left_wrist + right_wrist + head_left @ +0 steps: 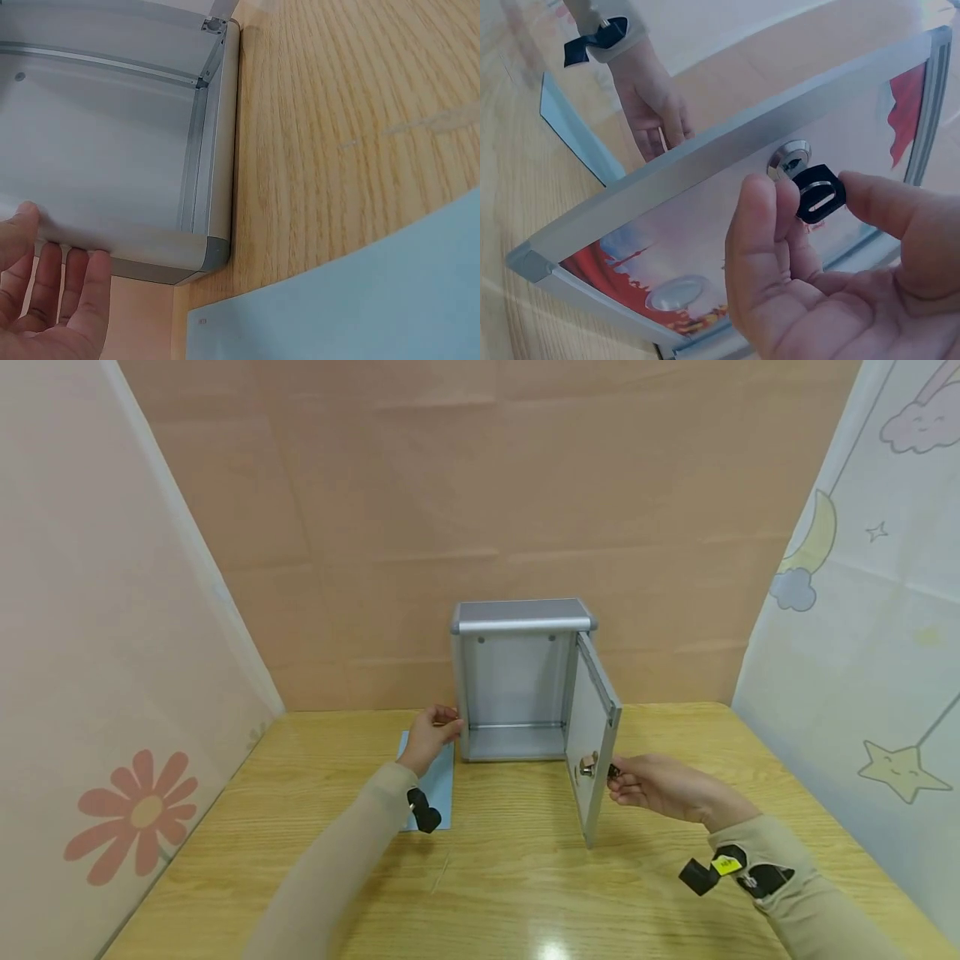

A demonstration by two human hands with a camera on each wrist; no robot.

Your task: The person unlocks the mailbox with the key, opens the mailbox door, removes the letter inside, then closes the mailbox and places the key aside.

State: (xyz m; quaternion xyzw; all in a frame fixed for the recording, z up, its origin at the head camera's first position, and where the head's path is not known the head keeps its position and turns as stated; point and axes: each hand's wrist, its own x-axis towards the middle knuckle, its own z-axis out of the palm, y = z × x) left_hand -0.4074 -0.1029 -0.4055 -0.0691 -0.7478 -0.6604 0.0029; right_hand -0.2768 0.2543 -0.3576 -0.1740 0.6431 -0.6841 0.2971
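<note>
A silver-grey metal box (525, 612) stands upright near the back of the table, its hinged door (588, 718) swung out on the right. My left hand (429, 742) holds the box's left side edge, thumb on the front rim and fingertips against the side in the left wrist view. With thumb and fingers, my right hand (663, 787) pinches the black head of a key (831, 180). That key sits at the round silver lock (780, 154) on the door's printed outer face. Inside the door, the metal lock catch (587, 766) shows. The box's interior looks bare.
A light-blue sheet (442, 789) lies on the wooden table (510, 893) left of the box, partly under the left forearm. A brown backdrop (525, 485) rises behind. Printed panels flank the table on the left (150, 610) and right (862, 652).
</note>
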